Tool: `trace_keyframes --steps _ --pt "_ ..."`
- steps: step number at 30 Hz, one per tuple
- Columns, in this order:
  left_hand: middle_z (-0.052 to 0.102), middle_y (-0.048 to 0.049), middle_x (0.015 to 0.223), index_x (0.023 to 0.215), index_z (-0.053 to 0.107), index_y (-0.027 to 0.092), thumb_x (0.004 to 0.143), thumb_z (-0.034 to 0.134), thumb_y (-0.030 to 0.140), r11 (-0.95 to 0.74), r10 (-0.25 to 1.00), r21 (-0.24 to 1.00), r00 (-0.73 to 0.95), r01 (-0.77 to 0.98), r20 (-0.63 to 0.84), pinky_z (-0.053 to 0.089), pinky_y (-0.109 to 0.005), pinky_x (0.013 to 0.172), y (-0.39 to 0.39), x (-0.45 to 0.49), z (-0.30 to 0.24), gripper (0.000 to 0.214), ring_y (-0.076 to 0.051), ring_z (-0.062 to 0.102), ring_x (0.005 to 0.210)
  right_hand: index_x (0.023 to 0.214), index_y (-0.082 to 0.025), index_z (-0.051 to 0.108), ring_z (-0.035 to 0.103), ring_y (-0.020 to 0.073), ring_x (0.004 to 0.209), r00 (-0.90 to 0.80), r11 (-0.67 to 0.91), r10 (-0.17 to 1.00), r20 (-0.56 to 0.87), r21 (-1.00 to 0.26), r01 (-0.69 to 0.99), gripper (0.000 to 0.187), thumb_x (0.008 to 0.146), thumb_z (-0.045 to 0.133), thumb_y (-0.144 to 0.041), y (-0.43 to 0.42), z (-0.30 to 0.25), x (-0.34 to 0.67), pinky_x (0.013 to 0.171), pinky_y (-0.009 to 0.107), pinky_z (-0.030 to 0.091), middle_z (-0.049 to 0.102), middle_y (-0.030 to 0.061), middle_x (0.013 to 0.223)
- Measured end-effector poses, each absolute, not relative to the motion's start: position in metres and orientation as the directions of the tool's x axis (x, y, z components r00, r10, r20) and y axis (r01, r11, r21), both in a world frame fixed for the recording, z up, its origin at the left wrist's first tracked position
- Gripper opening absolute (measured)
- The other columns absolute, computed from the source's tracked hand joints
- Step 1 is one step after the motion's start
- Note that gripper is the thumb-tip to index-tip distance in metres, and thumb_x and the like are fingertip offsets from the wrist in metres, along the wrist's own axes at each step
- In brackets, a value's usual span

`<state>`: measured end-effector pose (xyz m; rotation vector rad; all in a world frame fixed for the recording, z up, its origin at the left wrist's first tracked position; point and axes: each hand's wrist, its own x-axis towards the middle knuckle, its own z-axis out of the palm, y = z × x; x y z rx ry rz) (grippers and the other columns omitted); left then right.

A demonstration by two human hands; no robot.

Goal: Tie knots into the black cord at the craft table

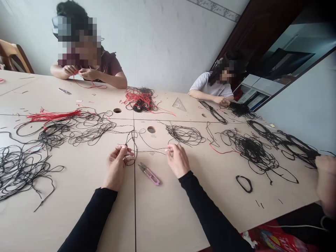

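Thumb and fingers of my left hand (117,164) are pinched on a thin black cord (135,145), which loops up and down beside them. To the right, my right hand (178,160) pinches a thin strand of the cord between thumb and fingertips. The strand runs slack across the gap between my hands, and part of it curls on the table behind them. A pair of pink-handled thread snips (149,174) lies on the table between my forearms, blades pointing up and left, touched by neither hand.
Tangled black cords (21,168) spread at left, beside a red cord bundle (56,114). More black cord (252,150) lies at right near a small black loop (244,184). A clear set square (179,104) lies farther back. Two people work opposite; another person's arm (326,182) reaches in at right.
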<state>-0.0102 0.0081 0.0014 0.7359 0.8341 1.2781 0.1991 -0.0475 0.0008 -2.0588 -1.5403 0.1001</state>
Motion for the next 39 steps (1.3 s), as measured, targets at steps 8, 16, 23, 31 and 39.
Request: trace_keyframes --steps 8,16,23,31,39 --pt "0.058 -0.0005 0.075 0.078 0.059 0.015 0.070 0.080 0.039 0.157 0.988 0.836 0.084 -0.526 -0.133 0.056 -0.023 0.057 0.011 -0.011 0.002 0.033 -0.012 0.059 0.064 0.077 -0.018 0.057 0.056 0.0236 0.085 0.420 -0.244 0.872 0.252 -0.521 0.818 0.011 0.085 0.049 -0.016 -0.038 -0.015 0.232 0.080 0.037 0.045 0.062 0.0107 0.087" --pt "0.058 -0.0008 0.076 0.079 0.060 0.016 0.075 0.069 0.025 0.140 0.988 0.804 0.033 -0.577 -0.149 0.056 -0.025 0.058 0.019 -0.037 0.018 0.014 -0.013 0.059 0.066 0.098 -0.022 0.043 0.059 0.0166 0.078 0.642 0.206 0.529 0.556 -0.817 0.538 0.013 0.098 0.042 -0.035 -0.053 0.013 0.226 0.071 0.030 0.050 0.057 0.0043 0.086" --pt "0.050 0.0023 0.071 0.076 0.049 0.019 0.079 0.061 0.023 0.152 0.973 0.830 -0.065 -0.536 -0.220 0.045 -0.021 0.046 0.019 -0.038 0.042 0.013 -0.009 0.051 0.054 0.113 -0.023 0.055 0.058 0.0190 0.081 0.137 0.573 0.554 0.822 -0.495 0.653 0.028 0.094 0.042 -0.007 -0.074 0.019 0.177 0.072 0.034 0.051 0.059 0.0058 0.087" --pt "0.045 0.0044 0.058 0.070 0.046 0.018 0.080 0.048 0.015 0.304 0.948 0.855 0.044 -0.419 -0.316 0.045 -0.023 0.048 0.054 0.037 0.086 0.010 -0.008 0.044 0.043 0.102 -0.019 0.062 0.059 0.0216 0.086 -0.278 0.642 0.765 0.581 -0.648 0.411 0.032 0.089 0.038 -0.003 -0.077 -0.003 0.136 0.075 0.036 0.054 0.065 0.0073 0.090" --pt "0.050 0.0017 0.061 0.072 0.051 0.015 0.085 0.049 0.010 0.474 0.825 0.791 0.509 -0.387 -0.245 0.050 -0.028 0.063 0.069 0.189 0.130 0.014 -0.009 0.051 0.049 0.074 -0.019 0.060 0.060 0.0232 0.082 -0.271 0.522 0.852 0.447 -0.690 0.502 0.018 0.077 0.050 -0.005 -0.070 -0.019 0.138 0.072 0.034 0.054 0.063 0.0068 0.076"
